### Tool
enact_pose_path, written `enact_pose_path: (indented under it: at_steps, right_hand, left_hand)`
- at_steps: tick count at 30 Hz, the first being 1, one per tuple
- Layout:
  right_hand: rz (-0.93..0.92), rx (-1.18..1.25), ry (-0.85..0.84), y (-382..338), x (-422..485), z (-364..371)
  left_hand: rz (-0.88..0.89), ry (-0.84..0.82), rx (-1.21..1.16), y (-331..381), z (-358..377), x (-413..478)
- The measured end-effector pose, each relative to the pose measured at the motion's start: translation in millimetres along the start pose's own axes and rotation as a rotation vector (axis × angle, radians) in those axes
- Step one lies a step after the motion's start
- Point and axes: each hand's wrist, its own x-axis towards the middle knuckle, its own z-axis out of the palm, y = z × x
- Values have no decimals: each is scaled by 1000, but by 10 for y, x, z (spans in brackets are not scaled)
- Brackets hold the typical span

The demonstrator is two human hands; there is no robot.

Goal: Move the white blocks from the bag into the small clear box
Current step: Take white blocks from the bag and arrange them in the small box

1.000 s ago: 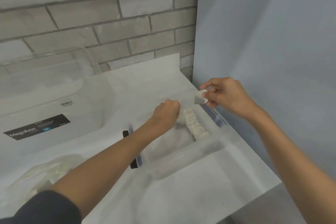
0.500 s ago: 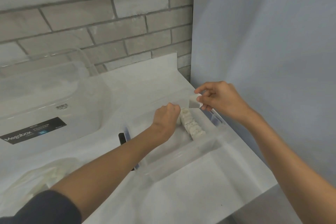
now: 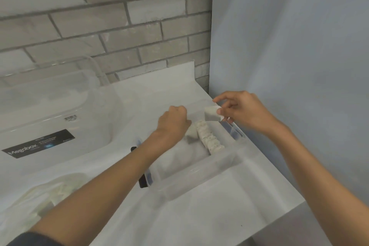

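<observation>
Now that the left hand (image 3: 173,124), fingers curled on 1 white block (image 3: 191,136), has reached the row (image 3: 208,139), the second block (image 3: 212,113), pinched by the right hand (image 3: 242,113), should follow.

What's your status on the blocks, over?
Left hand holds white block low in small clear box, beside the row. Right hand pinches second block above box. Nothing blocking.

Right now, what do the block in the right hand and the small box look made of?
The block pinched by the right hand: matte, off-white, no shine, maybe foam or stone; cannot tell. The small clear box: likely plastic; see-through walls with soft glare.
</observation>
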Motion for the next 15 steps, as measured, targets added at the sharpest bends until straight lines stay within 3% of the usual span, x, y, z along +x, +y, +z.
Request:
enact_pose_path:
  at_steps: [3,9,15]
  right_hand:
    - [-48,-81,-75,-57,-7,-99]
    - [-196,-356,-248,-460,80,-211]
    - [-319,-263,-97,-765,134,-210]
  left_hand:
    - [59,-13,-461,-93,-240,-30]
    - [266,-149,-693,-26,-386,-284]
    - [34,-178,-1244,-107,-296,-399]
